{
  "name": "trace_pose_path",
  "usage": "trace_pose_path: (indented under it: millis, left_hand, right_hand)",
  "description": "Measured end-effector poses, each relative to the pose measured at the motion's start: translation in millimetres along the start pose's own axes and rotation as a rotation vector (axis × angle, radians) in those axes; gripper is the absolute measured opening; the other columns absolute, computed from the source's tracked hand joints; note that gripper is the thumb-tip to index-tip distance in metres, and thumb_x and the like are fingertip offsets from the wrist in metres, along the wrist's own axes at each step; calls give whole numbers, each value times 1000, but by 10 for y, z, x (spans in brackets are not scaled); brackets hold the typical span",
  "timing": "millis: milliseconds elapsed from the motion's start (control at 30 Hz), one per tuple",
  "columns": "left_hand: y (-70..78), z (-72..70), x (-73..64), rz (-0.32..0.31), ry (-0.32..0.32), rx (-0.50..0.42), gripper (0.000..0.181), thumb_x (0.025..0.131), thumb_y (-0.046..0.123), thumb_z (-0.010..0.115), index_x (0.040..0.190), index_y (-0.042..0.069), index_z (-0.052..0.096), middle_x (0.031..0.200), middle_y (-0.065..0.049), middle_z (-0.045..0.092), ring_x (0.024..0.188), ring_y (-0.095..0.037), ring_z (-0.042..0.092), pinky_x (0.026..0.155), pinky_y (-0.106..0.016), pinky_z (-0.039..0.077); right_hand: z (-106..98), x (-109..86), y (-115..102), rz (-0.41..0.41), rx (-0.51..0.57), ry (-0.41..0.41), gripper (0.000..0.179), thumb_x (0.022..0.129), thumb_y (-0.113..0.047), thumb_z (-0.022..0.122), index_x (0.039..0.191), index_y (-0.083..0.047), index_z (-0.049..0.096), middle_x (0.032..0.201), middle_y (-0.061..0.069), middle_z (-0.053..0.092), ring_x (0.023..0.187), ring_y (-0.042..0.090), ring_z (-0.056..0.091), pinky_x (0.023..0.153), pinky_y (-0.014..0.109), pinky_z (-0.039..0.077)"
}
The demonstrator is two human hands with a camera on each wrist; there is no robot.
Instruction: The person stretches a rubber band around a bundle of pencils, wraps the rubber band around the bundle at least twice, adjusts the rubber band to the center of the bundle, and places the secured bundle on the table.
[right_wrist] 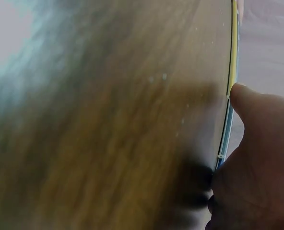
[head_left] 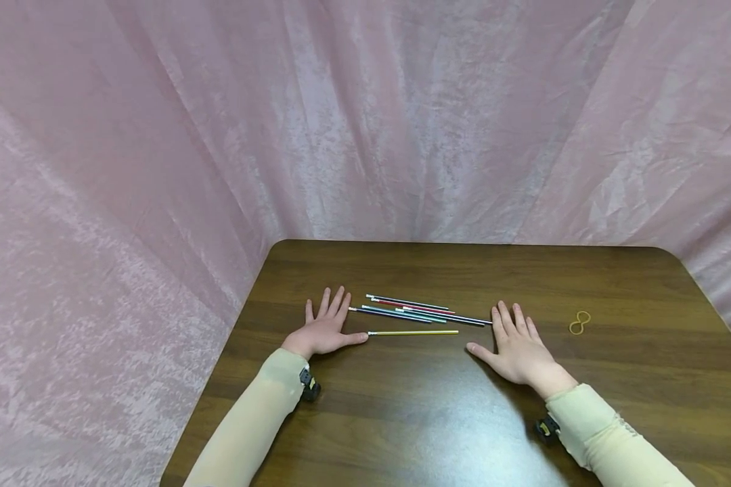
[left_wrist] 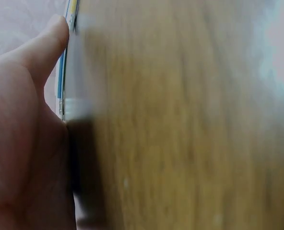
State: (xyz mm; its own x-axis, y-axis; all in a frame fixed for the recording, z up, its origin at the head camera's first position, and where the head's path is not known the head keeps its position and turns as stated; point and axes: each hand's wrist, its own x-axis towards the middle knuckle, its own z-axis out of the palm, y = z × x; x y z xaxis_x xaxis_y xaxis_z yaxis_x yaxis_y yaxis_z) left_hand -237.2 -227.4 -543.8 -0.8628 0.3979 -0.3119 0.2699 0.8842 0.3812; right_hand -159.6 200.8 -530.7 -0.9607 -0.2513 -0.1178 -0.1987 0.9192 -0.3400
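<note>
Several slim pencils lie loosely across the table between the two hands. A yellow pencil (head_left: 414,333) is nearest the person, apart from the others. Behind it, dark, teal and blue pencils and a red pencil (head_left: 386,304) lie close together, some overlapping. The left hand (head_left: 324,331) rests palm down with fingers spread; its thumb tip is at the yellow pencil's left end, and a dark blue pencil's end is by its index finger. Palm down too, the right hand (head_left: 518,352) has straight fingers, its index finger by the right end of a dark pencil (head_left: 475,321). Neither hand grips anything.
A yellow rubber band (head_left: 579,322), twisted into a figure eight, lies right of the right hand. The brown wooden table (head_left: 402,406) has rounded far corners. A pink curtain (head_left: 365,135) hangs behind it and along the left side. Both wrists wear small black cameras.
</note>
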Motion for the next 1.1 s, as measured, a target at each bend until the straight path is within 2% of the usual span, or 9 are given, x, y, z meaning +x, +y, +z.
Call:
trace_pose_path:
  millis: [300,600,833,1100]
  left_hand:
    - [179,-18,-18,-3,-4,35,117,94,86,47,172,13,0,178,-7,-17,160,-34,-25,118,-71,-18]
    - [159,93,110,-6,35,33,119,93,88,45,172,11,1,178,-9,-16,160,-37,-26,114,-74,-21]
    - [235,50,104,-40,26,35,111,98,84,40,172,12,-1,178,-7,-17,160,-34,-26,117,-71,-19]
    - [184,103,198,-42,46,34,108,100,83,35,172,11,-2,178,-6,-18,159,-34,-27,117,-72,-19]
  right_hand:
    - [41,39,-63,-6,-4,2,109,104,-72,47,163,14,17,171,35,12,157,58,5,123,70,10]
    - [79,109,-163,-20,11,6,106,105,-69,49,163,14,19,171,35,13,158,56,6,123,70,11]
    - [110,169,-242,-35,21,-13,106,105,-69,49,164,13,17,172,34,12,158,55,6,123,70,11]
    - [123,200,-277,-32,16,-17,104,105,-69,48,165,11,17,173,32,11,160,52,6,124,69,11]
